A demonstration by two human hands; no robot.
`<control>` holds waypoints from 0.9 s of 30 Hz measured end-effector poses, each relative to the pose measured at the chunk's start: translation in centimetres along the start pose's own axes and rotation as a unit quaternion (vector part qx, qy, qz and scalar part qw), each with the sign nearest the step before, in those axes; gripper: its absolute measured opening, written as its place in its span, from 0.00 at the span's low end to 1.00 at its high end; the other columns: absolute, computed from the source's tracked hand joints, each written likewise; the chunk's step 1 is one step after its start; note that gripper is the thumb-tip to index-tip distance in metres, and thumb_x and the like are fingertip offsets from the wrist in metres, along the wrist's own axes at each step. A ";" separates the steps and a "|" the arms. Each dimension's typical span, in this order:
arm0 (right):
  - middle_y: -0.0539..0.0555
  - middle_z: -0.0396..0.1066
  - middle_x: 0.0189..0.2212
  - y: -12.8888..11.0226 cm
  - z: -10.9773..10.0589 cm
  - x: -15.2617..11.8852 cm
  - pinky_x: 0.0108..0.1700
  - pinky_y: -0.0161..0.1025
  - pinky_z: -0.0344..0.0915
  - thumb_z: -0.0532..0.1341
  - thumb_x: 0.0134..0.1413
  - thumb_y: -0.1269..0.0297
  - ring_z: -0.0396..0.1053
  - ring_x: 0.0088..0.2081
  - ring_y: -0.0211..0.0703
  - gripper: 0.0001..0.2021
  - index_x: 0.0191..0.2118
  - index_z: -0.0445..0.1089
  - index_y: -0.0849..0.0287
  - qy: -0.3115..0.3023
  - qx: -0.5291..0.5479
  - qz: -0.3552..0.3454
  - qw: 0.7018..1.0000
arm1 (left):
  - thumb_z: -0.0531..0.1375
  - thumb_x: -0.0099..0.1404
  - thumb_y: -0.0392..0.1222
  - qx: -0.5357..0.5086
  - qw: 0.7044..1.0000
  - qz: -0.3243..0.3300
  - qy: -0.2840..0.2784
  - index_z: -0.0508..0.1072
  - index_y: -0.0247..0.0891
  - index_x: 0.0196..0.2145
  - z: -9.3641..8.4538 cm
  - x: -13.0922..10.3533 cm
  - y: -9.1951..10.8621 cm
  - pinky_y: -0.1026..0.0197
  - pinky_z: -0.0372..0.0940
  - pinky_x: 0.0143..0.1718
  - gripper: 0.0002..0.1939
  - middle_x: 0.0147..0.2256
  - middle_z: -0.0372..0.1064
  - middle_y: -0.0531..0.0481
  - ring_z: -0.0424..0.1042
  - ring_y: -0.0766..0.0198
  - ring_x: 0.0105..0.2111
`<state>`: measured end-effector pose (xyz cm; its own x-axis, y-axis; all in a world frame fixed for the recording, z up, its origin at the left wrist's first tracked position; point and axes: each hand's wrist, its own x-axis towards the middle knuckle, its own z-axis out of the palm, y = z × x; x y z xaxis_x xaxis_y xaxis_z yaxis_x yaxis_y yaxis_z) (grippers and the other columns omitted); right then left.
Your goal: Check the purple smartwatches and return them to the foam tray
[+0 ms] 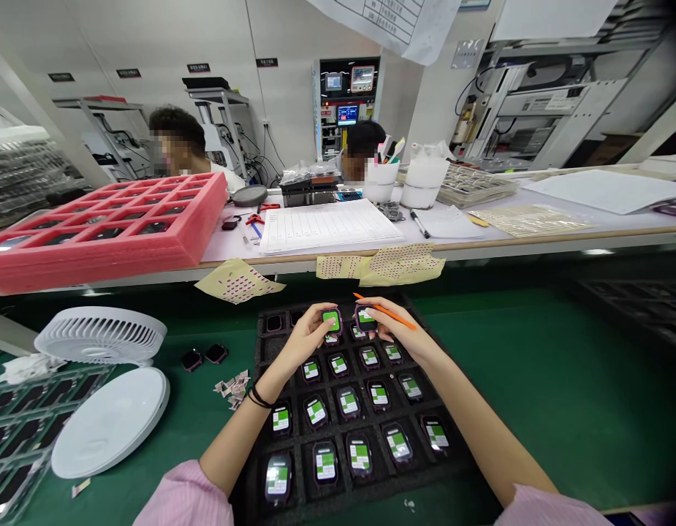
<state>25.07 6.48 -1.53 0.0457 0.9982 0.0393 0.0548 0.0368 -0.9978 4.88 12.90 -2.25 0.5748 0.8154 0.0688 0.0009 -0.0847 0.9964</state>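
My left hand is closed on a smartwatch body whose lit screen is mostly green. Beside it, my right hand grips a second watch body with a green and white screen. An orange stick, thin and pointed, also lies in my right hand. Both hands are over the far part of a black foam tray. In its pockets sit several watch bodies, most with lit green and white screens. My fingers partly cover the pockets beneath them.
Left on the green mat are a white fan, two dark watch bodies, small paper slips and clear trays. A raised shelf ahead carries a pink foam tray and papers. Two people sit beyond.
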 end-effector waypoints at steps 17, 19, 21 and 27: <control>0.51 0.69 0.25 0.9 2.8 -0.8 0.17 0.31 0.54 0.53 0.60 0.50 0.64 0.20 0.35 0.22 0.53 0.68 0.56 0.014 -0.019 -0.019 1.000 | 0.63 0.58 0.36 0.325 0.911 0.253 -0.022 0.66 0.41 0.51 0.7 -1.6 0.5 0.51 0.63 0.50 0.23 0.48 0.65 0.43 0.65 0.54 0.49; 0.51 0.69 0.26 1.0 3.4 -1.2 0.22 0.34 0.61 0.50 0.62 0.50 0.65 0.22 0.37 0.23 0.56 0.65 0.56 0.034 -0.064 -0.065 0.995 | 0.62 0.58 0.32 0.377 0.887 0.267 -0.003 0.65 0.41 0.52 0.7 -1.5 0.0 0.49 0.62 0.52 0.24 0.49 0.64 0.42 0.64 0.53 0.51; 0.52 0.70 0.28 0.9 3.9 -1.7 0.28 0.37 0.66 0.49 0.63 0.52 0.68 0.26 0.40 0.23 0.58 0.63 0.56 0.044 -0.112 -0.108 0.987 | 0.60 0.57 0.30 0.423 0.865 0.269 0.009 0.63 0.40 0.54 0.7 -1.5 -0.4 0.48 0.62 0.50 0.26 0.51 0.64 0.41 0.65 0.52 0.51; 0.55 0.73 0.38 -0.1 3.8 -2.0 0.44 0.44 0.68 0.57 0.58 0.55 0.71 0.39 0.44 0.25 0.60 0.60 0.55 -0.012 -0.111 -0.125 0.986 | 0.62 0.55 0.30 0.432 0.844 0.316 0.029 0.66 0.39 0.51 0.5 -1.5 0.0 0.49 0.63 0.46 0.25 0.49 0.69 0.42 0.68 0.51 0.49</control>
<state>21.18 4.66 -1.68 -0.0201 0.9601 0.2791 0.2789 0.2734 -0.9206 4.41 11.41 -2.35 0.6435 0.4747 0.6005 0.3199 -0.8795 0.3523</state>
